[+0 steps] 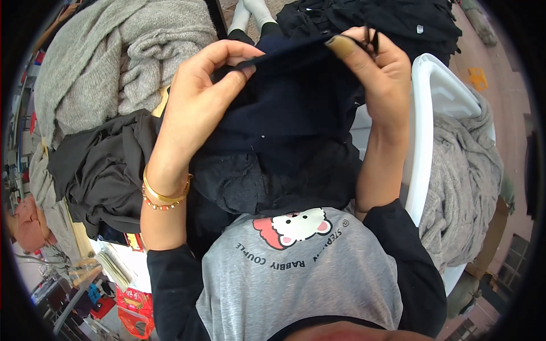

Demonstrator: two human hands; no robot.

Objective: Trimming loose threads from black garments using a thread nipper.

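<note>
A piece of dark navy fabric (290, 102) is stretched between my two hands above my lap. My left hand (199, 96) pinches its upper left edge between thumb and fingers; a gold bangle and a beaded bracelet circle that wrist. At the upper right edge, my right hand (378, 74) grips the same fabric, its thumb wearing a yellowish-brown cover (341, 46). A small dark pronged tool (371, 41) sticks out among the right fingers; its exact kind is unclear. Below the fabric, dark grey cloth (233, 176) lies bunched over my lap.
Left of me are a heap of light grey knit cloth (131, 62) and a dark grey cloth pile (105, 165). At the right stands a white plastic bin (421, 136) beside more grey knit (463, 182). Black garments (392, 20) lie ahead; a red bag (135, 312) sits lower left.
</note>
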